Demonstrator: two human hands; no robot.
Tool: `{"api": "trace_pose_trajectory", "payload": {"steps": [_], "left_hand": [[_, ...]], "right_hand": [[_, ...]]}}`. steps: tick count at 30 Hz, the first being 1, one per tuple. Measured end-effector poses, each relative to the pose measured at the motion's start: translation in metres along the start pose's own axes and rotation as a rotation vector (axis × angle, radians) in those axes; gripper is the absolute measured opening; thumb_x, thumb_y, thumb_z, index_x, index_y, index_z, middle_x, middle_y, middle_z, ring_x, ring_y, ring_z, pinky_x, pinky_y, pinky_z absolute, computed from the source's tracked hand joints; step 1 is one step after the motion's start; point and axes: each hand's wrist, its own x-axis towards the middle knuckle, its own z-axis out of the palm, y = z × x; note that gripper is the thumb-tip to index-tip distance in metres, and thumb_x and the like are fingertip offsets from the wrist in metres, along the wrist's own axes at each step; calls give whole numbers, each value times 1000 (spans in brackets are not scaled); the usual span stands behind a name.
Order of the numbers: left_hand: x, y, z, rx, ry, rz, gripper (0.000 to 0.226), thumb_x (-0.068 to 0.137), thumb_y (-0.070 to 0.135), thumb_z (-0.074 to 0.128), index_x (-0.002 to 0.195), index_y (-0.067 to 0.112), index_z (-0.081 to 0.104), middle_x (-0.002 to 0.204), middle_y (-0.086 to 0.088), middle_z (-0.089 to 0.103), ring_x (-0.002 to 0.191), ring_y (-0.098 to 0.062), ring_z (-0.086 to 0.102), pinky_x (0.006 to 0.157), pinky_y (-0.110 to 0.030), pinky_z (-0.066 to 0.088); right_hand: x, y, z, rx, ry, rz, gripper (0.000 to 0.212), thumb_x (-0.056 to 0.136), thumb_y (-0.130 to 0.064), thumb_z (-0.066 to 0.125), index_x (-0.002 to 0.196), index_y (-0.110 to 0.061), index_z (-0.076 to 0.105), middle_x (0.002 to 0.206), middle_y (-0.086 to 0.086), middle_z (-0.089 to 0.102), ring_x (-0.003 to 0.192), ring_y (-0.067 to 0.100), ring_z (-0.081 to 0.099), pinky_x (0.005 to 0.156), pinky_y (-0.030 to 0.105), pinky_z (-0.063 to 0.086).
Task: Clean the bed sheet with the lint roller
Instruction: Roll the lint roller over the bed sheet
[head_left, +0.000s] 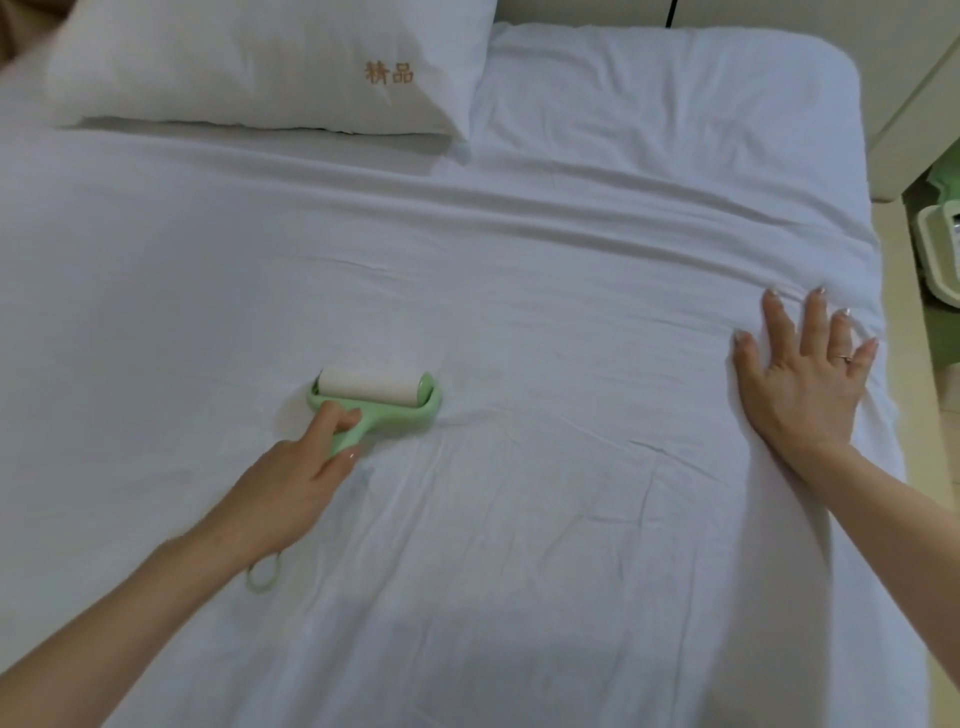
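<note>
Now the left hand (291, 488) grips the pale green lint roller (374, 402) by its handle, fingers (337, 415) curled round it, the white roll resting on the bed sheet (519, 291) at lower centre of the frame. The right hand (802, 371) lies flat, fingers spread, pressing the sheet at the right edge. The roller looks light and rigid; the sheet is soft and creases easily, so bracing it taut seems wise.

sheet (519, 312) open ahead of lint roller (371, 391); pillow (249, 62) blocks far left; right hand (802, 374) flat near right edge.
</note>
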Motion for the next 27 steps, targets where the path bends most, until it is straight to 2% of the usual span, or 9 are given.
{"api": "trace_pose_trajectory", "payload": {"steps": [2, 4, 7, 10, 14, 17, 19, 22, 27], "left_hand": [[-26, 9, -2, -102, 58, -3, 18, 100, 30, 41, 118, 28, 42, 71, 8, 56, 51, -11, 44, 54, -31, 32], [-34, 26, 4, -133, 97, 29, 17, 99, 32, 41, 116, 33, 40, 63, 0, 52, 49, -14, 43, 53, -34, 30], [-12, 50, 28, 72, 34, 51, 26, 102, 32, 35, 128, 28, 35, 87, -7, 64, 76, -29, 60, 65, -36, 38], [37, 69, 40, 247, 50, 39, 39, 104, 33, 27, 141, 19, 27, 105, -22, 63, 95, -37, 60, 71, -36, 38], [116, 99, 22, 256, 62, 58, 42, 104, 31, 29, 143, 14, 24, 122, -27, 55, 107, -40, 56, 74, -35, 34], [162, 121, 0, 244, 51, 57, 45, 104, 29, 30, 145, 14, 21, 132, -26, 48, 111, -40, 52, 79, -36, 35], [176, 127, -11, 227, 37, 74, 38, 102, 27, 34, 137, 15, 28, 127, -24, 50, 99, -35, 53, 78, -36, 37], [157, 116, -12, 221, 3, 78, 31, 102, 28, 35, 129, 15, 31, 122, -20, 53, 91, -32, 53, 78, -38, 41], [36, 58, 33, 332, -127, 2, 51, 104, 42, 22, 150, 23, 13, 121, -23, 59, 109, -35, 58, 78, -33, 40]], "right_hand": [[-1, 0, -2, 8, -4, 0, 66, 91, -60, 11, 150, -32, 16, 159, 9, 5, 144, 33, 5, 116, 53, -3], [-2, 0, -3, 5, -16, -7, 66, 90, -59, 10, 150, -32, 15, 159, 9, 5, 144, 32, 4, 116, 53, -3], [-2, 0, -3, 3, -23, -12, 67, 90, -58, 7, 150, -30, 15, 159, 9, 3, 145, 32, 2, 115, 55, -2], [-3, -11, -15, 14, 33, -67, 67, 90, -49, 13, 149, -21, 22, 158, 14, 3, 145, 32, 1, 113, 61, -2], [-25, -79, -17, 63, 134, -444, 59, 91, -48, 28, 141, -20, 42, 153, 15, 25, 142, 36, 21, 108, 67, 5], [-43, -122, 5, 18, -46, -538, 63, 90, -60, 17, 146, -34, 28, 158, 6, 14, 145, 29, 11, 111, 64, -1], [-39, -119, 15, -40, -102, -499, 65, 88, -65, 7, 148, -41, 15, 160, 0, 4, 146, 24, 2, 112, 60, -5], [-27, -104, 19, -43, -73, -416, 66, 87, -65, 4, 149, -41, 10, 160, -1, 0, 146, 24, 0, 114, 55, -8], [-26, -106, 18, -25, -73, -391, 68, 87, -65, 2, 149, -38, 8, 159, 0, -1, 146, 24, -3, 114, 54, -10]]}}
